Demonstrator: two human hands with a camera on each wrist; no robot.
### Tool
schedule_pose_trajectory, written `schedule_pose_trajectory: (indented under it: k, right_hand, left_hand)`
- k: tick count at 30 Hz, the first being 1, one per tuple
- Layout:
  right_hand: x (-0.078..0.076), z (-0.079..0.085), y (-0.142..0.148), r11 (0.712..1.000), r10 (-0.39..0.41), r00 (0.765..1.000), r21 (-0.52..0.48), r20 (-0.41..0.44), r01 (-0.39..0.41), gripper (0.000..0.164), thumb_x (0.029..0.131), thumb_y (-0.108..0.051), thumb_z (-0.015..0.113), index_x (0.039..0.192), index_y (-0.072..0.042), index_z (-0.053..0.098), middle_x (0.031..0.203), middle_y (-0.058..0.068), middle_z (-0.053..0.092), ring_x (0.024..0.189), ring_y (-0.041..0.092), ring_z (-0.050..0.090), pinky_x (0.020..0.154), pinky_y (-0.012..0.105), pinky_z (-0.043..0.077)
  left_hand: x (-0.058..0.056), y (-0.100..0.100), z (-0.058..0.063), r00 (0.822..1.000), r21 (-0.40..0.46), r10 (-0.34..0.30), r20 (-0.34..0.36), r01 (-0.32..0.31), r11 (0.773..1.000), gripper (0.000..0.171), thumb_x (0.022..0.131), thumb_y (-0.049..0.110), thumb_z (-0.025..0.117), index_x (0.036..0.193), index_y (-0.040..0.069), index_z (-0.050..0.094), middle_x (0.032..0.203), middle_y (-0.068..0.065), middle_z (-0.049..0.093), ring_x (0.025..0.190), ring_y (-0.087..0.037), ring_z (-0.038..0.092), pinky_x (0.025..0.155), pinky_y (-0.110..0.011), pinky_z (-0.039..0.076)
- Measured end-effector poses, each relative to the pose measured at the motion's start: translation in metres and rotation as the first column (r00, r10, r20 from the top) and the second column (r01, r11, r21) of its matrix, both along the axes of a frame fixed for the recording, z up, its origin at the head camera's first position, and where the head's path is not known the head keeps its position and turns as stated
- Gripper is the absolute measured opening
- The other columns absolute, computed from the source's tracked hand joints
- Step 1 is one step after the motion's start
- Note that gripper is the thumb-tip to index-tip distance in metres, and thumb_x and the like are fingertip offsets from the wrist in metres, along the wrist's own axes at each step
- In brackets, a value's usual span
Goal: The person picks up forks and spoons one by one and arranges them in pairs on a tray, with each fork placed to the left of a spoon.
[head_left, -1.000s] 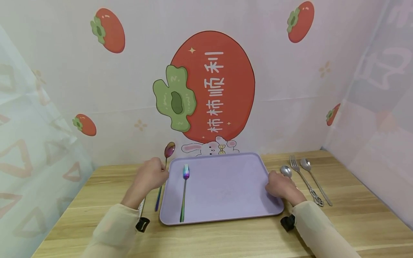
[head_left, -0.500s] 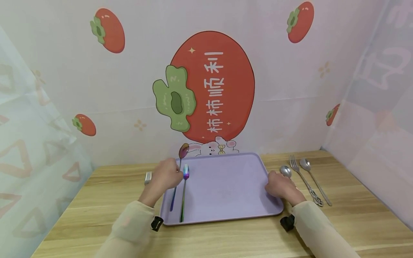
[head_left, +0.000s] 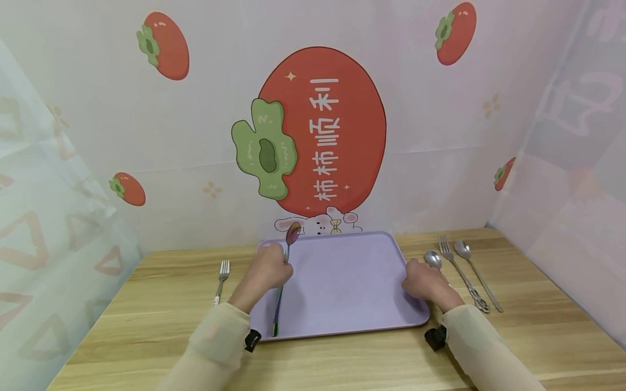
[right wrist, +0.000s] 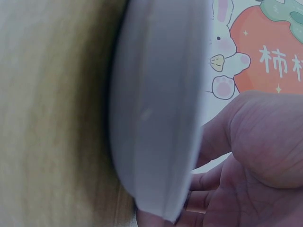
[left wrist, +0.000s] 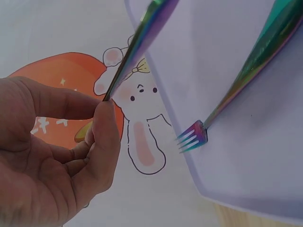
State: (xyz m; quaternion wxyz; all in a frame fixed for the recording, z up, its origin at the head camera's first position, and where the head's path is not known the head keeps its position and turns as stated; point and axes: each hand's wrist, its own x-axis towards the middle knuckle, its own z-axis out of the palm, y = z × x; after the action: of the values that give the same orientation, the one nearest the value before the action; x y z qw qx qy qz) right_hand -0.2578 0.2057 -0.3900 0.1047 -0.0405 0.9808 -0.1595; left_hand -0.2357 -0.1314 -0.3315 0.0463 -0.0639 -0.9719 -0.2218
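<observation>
Your right hand (head_left: 423,279) gripped the right edge of the tray (head_left: 342,288), while your left hand (head_left: 266,266) pinched the rainbow spoon (head_left: 293,233) by its handle above the tray's left part, bowl toward the far rim. A pale backdrop (head_left: 420,98) rose behind, printed with a large red persimmon (head_left: 362,125); before it spread the wood-grain table (head_left: 146,304), with the tray on it.

In the right wrist view, the blurred tray edge blocked some of your right fingers. Your left hand and the spoon covered much of the rainbow fork (left wrist: 251,66) in the head view; from the left wrist it showed on the tray, tines at the rim, handle cut off. Whether spoon and fork touched, you could not tell.

Left of the tray, your left sleeve (head_left: 215,336) stood before the lower end of a silver fork (head_left: 223,274). Beyond your right hand lay an ornate fork (head_left: 461,272), a plain spoon (head_left: 481,278) and another spoon (head_left: 432,259), its handle behind that hand.
</observation>
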Motion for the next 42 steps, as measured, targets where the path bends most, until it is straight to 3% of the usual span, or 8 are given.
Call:
schedule_pose_trajectory:
  k: [5,9,12,17,23,30,42]
  right_hand:
    - [0.000,0.000,0.000,1.000,-0.003,1.000,-0.003,0.001,0.003,0.035,0.091,-0.006,0.052,0.116,0.018,0.050,0.087,0.019,0.058,0.071,0.030,0.055,0.061,0.040,0.045]
    - [0.000,0.000,0.000,1.000,-0.003,1.000,-0.004,0.000,0.003,0.035,0.091,-0.006,0.052,0.115,0.018,0.050,0.087,0.019,0.058,0.071,0.030,0.055,0.061,0.040,0.045]
    - [0.001,0.000,0.000,1.000,0.005,1.000,-0.007,-0.010,-0.005,0.035,0.089,-0.006,0.052,0.114,0.018,0.050,0.086,0.019,0.058,0.070,0.030,0.055,0.061,0.040,0.045]
    - [0.001,0.000,0.000,1.000,0.013,1.000,-0.022,-0.014,-0.013,0.038,0.089,-0.005,0.053,0.117,0.020,0.049,0.083,0.017,0.057,0.068,0.028,0.055,0.059,0.038,0.045]
    - [0.000,-0.001,0.000,1.000,0.007,1.000,-0.023,-0.005,-0.007,0.041,0.090,-0.006,0.053,0.120,0.021,0.048,0.083,0.017,0.057,0.067,0.028,0.056,0.058,0.037,0.045]
    - [0.000,-0.001,0.001,1.000,0.006,1.000,-0.021,-0.008,-0.006,0.041,0.090,-0.005,0.053,0.120,0.021,0.048,0.082,0.017,0.057,0.067,0.027,0.056,0.057,0.037,0.045]
    - [0.000,-0.001,0.001,1.000,0.002,1.000,-0.022,0.002,-0.002,0.041,0.090,-0.006,0.053,0.121,0.021,0.047,0.082,0.016,0.056,0.067,0.027,0.056,0.057,0.036,0.045]
  left_hand:
    - [0.000,0.006,-0.001,0.998,0.016,0.033,0.055,-0.034,0.999,0.026,0.078,0.001,0.060,0.056,0.010,0.049,0.060,-0.004,0.049,0.059,-0.021,0.047,0.049,-0.029,0.035]
    - [-0.001,0.008,-0.003,0.994,0.030,0.054,0.095,-0.057,0.998,0.025,0.078,0.001,0.060,0.058,0.010,0.049,0.060,-0.004,0.047,0.058,-0.019,0.045,0.049,-0.029,0.034]
    - [-0.001,0.009,-0.006,0.986,0.055,0.067,0.153,-0.076,0.996,0.025,0.079,0.001,0.060,0.059,0.010,0.048,0.057,-0.002,0.044,0.052,-0.017,0.042,0.046,-0.028,0.032]
    - [-0.005,0.009,-0.014,0.971,0.069,0.087,0.222,-0.105,0.992,0.014,0.081,0.001,0.061,0.070,0.005,0.053,0.059,-0.005,0.056,0.049,-0.017,0.052,0.043,-0.025,0.036]
    - [-0.011,0.010,-0.024,0.962,0.038,0.099,0.256,-0.113,0.993,0.006,0.080,0.001,0.062,0.081,0.000,0.056,0.065,-0.010,0.060,0.050,-0.019,0.056,0.044,-0.025,0.038]
    - [-0.011,0.011,-0.032,0.961,0.019,0.080,0.265,-0.088,0.996,0.006,0.080,0.000,0.061,0.075,0.000,0.057,0.059,-0.009,0.061,0.048,-0.019,0.058,0.044,-0.026,0.039]
    - [-0.012,0.012,-0.037,0.947,0.020,0.103,0.304,-0.114,0.993,0.004,0.083,-0.002,0.061,0.082,-0.003,0.057,0.063,-0.012,0.062,0.051,-0.021,0.066,0.055,-0.033,0.054]
